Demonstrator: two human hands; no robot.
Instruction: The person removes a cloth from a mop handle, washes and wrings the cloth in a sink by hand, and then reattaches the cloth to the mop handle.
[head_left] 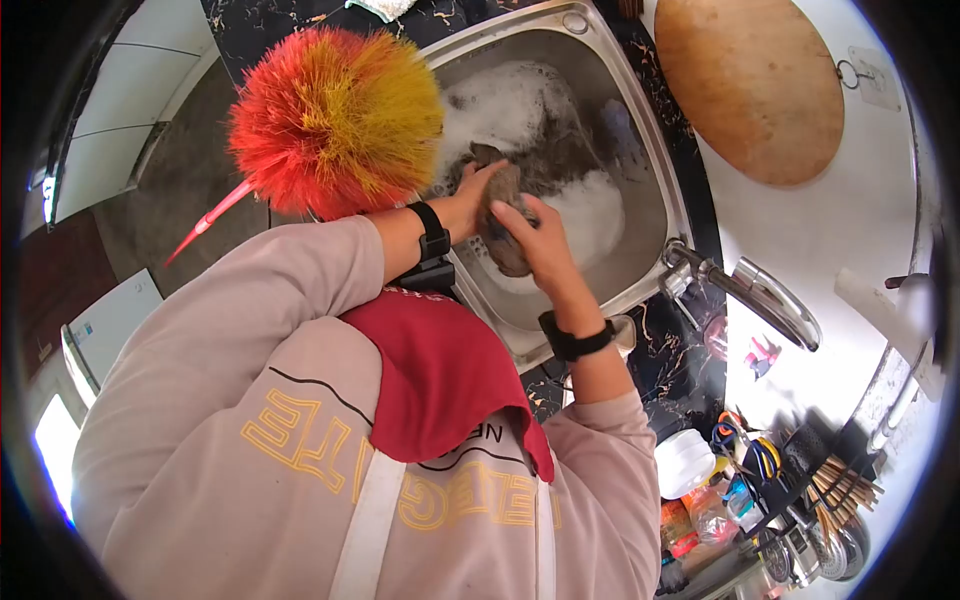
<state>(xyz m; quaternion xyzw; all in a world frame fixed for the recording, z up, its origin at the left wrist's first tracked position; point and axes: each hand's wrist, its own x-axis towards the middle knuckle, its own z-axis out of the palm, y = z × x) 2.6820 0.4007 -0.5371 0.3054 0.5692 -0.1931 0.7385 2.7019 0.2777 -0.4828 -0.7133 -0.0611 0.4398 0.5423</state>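
"What might go wrong at the left?"
"The duster [335,115] looks close to the left sleeve [340,262]; a nudge could tip it sinkward."
"And the hands?"
"The left hand [464,206] cups a soft-looking grey thing [507,240], the right hand [543,238] clasps its other side; it hangs in the sink [652,150], above suds [597,215]; soapy fingers might let it slip; splashes could wet the right wristband [577,342]."

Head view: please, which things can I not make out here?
In the head view:
- Sink bottom: largely hidden by foam.
- Grey-brown item: partly covered by the right hand; what it is stays unclear.
- Left hand: fingers partly hidden by this item.
- Pale cloth: cut off by top edge.
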